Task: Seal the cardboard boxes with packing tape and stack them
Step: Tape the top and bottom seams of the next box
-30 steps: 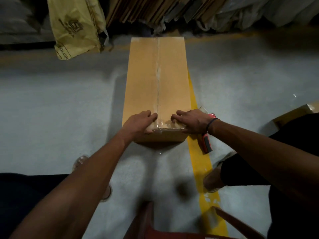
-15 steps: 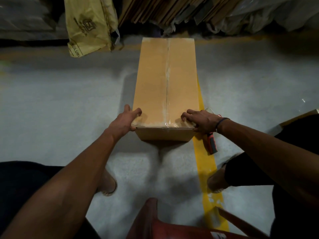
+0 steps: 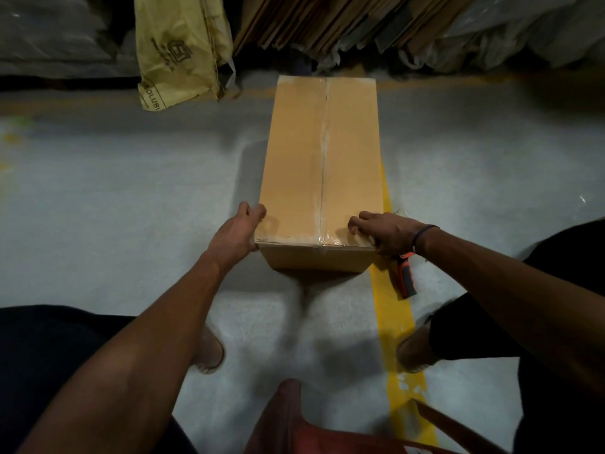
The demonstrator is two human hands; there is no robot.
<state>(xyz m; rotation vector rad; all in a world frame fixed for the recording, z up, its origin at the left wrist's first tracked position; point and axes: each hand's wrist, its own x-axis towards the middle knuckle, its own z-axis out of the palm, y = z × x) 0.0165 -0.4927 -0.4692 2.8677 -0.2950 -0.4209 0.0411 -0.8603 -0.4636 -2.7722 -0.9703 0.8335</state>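
Here a long cardboard box [image 3: 322,172] lies on the grey floor [image 3: 114,198], its length running away from the person, with clear packing tape [image 3: 323,152] along the middle seam of its closed top flaps and wrinkled over the near edge. The left hand [image 3: 236,233] grips the near left corner, fingers curled against the left side and thumb on the top edge. The right hand [image 3: 383,231] lies on the near right corner, fingers bent and pressing on the top, the thumb down over the front face; a dark band circles that wrist. Just beside the box on the right, partly under the right wrist, lies a red and black tape dispenser handle [image 3: 406,276], next to a yellow floor line [image 3: 393,309]. Beyond the box, a yellow sack [image 3: 176,50] leans at the back left; its print shows the letters "OLUBI", the rest unreadable. Flattened cardboard sheets [image 3: 314,21] stand behind the box.
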